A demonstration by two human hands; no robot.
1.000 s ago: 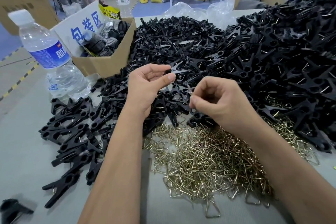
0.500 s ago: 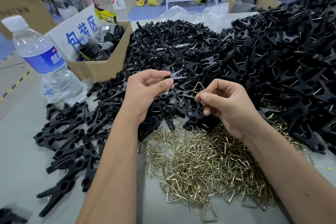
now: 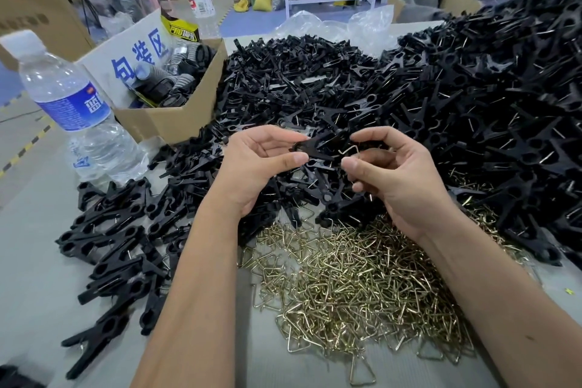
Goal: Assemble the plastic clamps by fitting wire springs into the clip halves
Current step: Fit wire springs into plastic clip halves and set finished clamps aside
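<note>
A black clip half (image 3: 318, 146) is pinched between the thumb and fingers of the left hand (image 3: 261, 167), held above the worktop (image 3: 28, 277) at mid-scene. A bent wire spring (image 3: 349, 149) is gripped by the curled fingers of the right hand (image 3: 393, 179), just right of the clip half and close to its end. A heap of brass-coloured wire springs (image 3: 356, 287) lies near, beneath the wrists. Black clip parts (image 3: 456, 98) are piled far and right; assembled clamps (image 3: 110, 246) lie at the left. A water bottle (image 3: 69, 104) and a cardboard box (image 3: 176, 116) stand at the far left
</note>
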